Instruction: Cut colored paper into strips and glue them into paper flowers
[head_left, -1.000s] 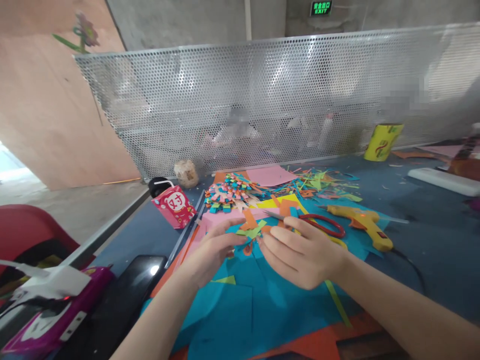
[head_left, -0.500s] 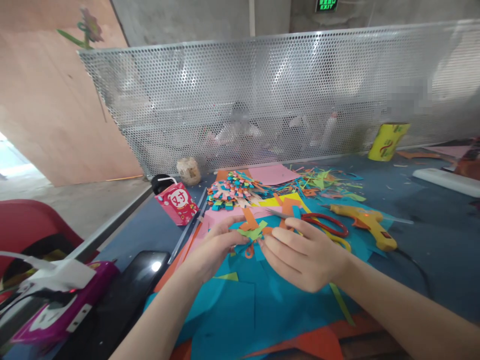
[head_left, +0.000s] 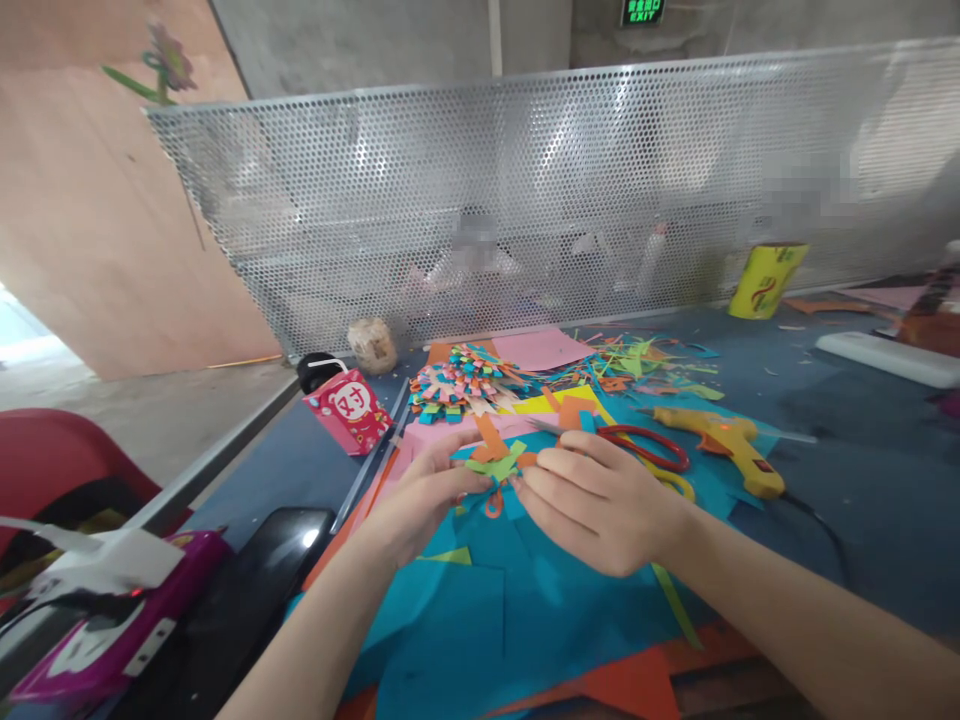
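Note:
My left hand and my right hand meet over blue paper sheets. Their fingertips are closed on a small paper piece at its two sides. Light green strips show on it, and a small orange paper loop hangs below; its blue parts are mostly covered by my fingers. Right behind my right hand lie scissors with red and yellow handles, their blades partly hidden by that hand. Orange paper pieces lie just beyond my fingers.
Farther back are fringed paper flowers and a heap of paper scraps. A yellow glue gun lies right, its cord trailing. At left are a red drink carton, a phone and a purple power strip. A perforated metal screen stands behind.
The whole view has shifted slightly, with things appearing a little farther left. Both hands keep their hold on the small paper piece, with hardly any movement of the fingers.

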